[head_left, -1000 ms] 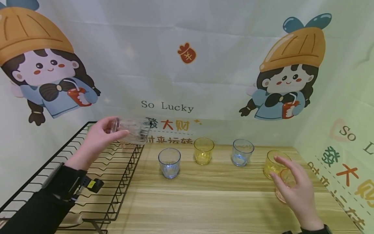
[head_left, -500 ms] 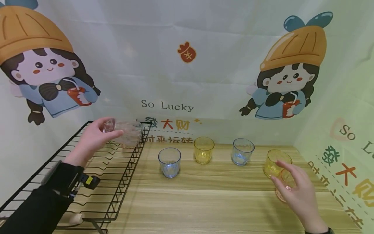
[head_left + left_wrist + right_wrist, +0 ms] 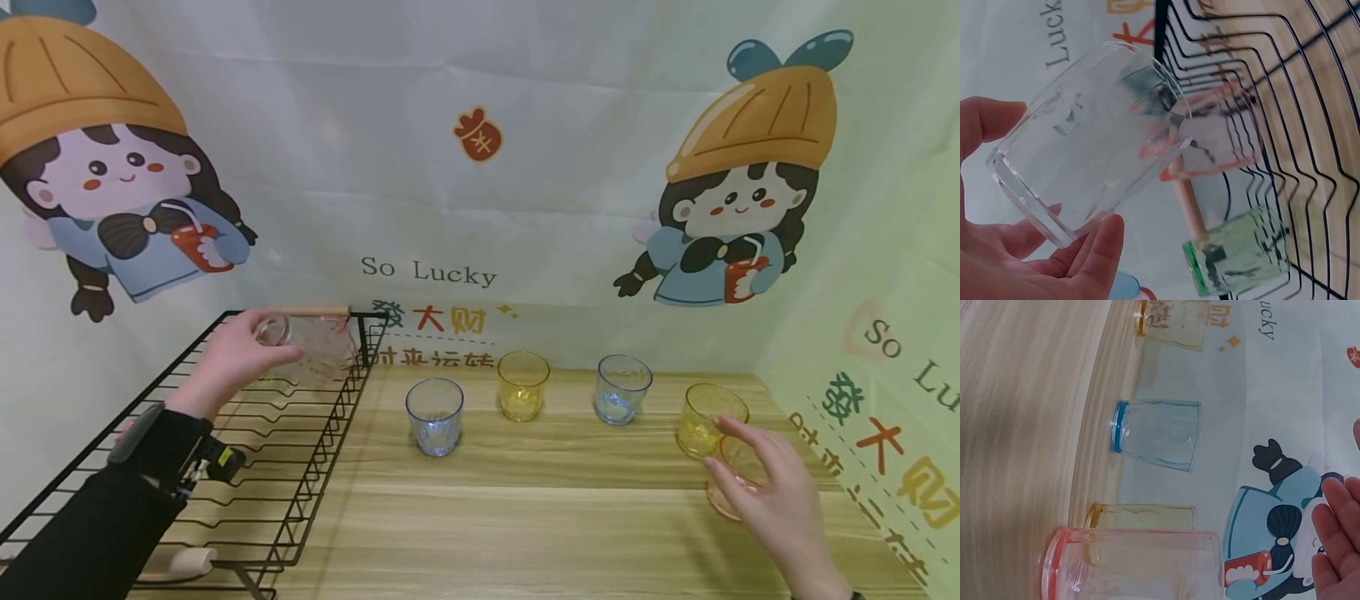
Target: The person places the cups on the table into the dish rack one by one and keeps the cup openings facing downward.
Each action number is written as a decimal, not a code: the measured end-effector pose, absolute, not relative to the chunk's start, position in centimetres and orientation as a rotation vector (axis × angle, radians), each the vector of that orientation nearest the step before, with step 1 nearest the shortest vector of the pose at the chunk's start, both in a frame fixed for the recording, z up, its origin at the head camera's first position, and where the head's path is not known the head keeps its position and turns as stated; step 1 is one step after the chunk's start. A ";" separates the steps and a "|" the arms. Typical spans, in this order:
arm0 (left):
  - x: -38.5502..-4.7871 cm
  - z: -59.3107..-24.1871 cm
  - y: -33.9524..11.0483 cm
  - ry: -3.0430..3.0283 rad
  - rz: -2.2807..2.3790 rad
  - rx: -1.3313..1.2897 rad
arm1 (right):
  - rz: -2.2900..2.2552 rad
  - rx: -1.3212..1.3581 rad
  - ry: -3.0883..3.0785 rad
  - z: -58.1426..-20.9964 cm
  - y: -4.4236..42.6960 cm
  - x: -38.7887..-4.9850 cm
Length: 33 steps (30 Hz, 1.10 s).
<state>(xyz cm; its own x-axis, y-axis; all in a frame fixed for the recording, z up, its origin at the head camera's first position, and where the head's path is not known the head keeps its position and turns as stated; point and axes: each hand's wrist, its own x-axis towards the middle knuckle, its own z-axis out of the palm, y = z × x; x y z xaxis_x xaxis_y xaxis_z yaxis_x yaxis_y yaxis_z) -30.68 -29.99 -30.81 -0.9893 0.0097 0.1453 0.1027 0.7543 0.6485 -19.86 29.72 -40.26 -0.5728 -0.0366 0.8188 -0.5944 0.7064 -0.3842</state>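
Observation:
My left hand grips a clear glass by its base end. The glass is tipped on its side, mouth pointing right, above the far end of the black wire dish rack. On the rack beyond it, the left wrist view shows a pink glass and a green glass. Over the right side of the table hovers my right hand, thumb and fingers apart, holding nothing. Closest to it stands another pink glass, partly hidden behind the hand in the head view.
Upright on the wooden table stand a blue glass, a yellow glass, a second blue glass and a second yellow glass. A printed cloth hangs behind and along the right side.
My left hand has moved left and slightly down with the clear glass, bringing it over the rack. The right hand has shifted a little right and down. The table glasses stay put.

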 end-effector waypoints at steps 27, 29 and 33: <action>-30.7 -32.7 -32.9 -2.872 -0.730 -0.014 | 0.827 0.405 -2.066 -41.1 30.5 -19.2; -30.4 -32.6 -32.8 -2.872 -0.707 -0.002 | 0.830 0.403 -2.062 -41.2 30.5 -19.2; -30.5 -32.8 -33.4 -2.872 -0.644 0.045 | 0.829 0.396 -2.058 -41.4 30.7 -19.1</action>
